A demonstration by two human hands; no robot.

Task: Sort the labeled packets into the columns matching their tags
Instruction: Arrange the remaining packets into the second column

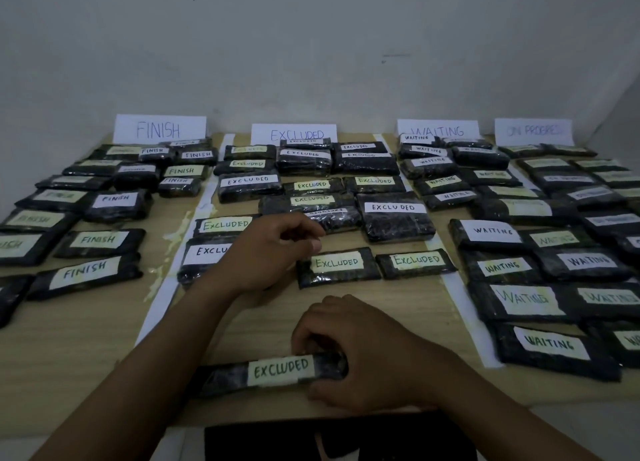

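— Where do we have the EXCLUDED packet [278, 371] now?
— It lies flat near the near edge of the worktop [104, 356], in line with the Excluded column [270, 316] and nearer to us than every packet laid there. Our right hand [363, 353] grips its right end, fingers [303, 341] curled over the far edge and thumb on the near edge.
— And our left hand [270, 249]?
— It hovers farther off over the column, fingers loosely curled, holding nothing that we can see.
— How do we judge it will handle?
— Probably light and fairly soft. It is a slim dark block in shiny plastic wrap, so it may sag if carried by one end, and the film may slip. The paper label looks taped on, so we should not pull at it.
— So where do we take hold?
— Across the width near the middle, pinching both long edges, label up so we can read it against the EXCLUDED sign [294, 134].
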